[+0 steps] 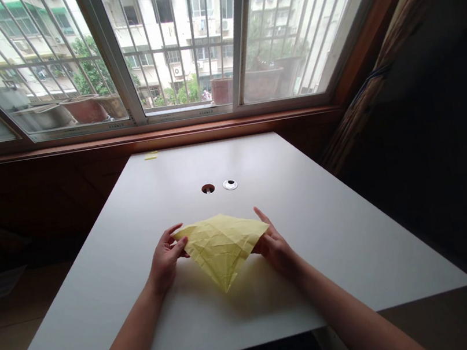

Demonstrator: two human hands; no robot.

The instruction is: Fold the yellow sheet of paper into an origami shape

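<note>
A creased sheet of yellow paper (222, 241) is held up over the white table (307, 199), one corner pointing down toward me. My left hand (167, 258) pinches its left corner, thumb on top and fingers behind. At the right corner, my right hand (276, 247) is partly behind the paper, with one finger stretched upward; the fingers touching the sheet are mostly hidden. Fold lines cross the paper's face.
Beyond the paper, the tabletop has a round hole (208, 188) beside a silver round cover (230, 185). Small yellow strips (151, 155) lie at the far left edge. A barred window (178, 43) rises behind the table, and a curtain (371, 84) hangs at right.
</note>
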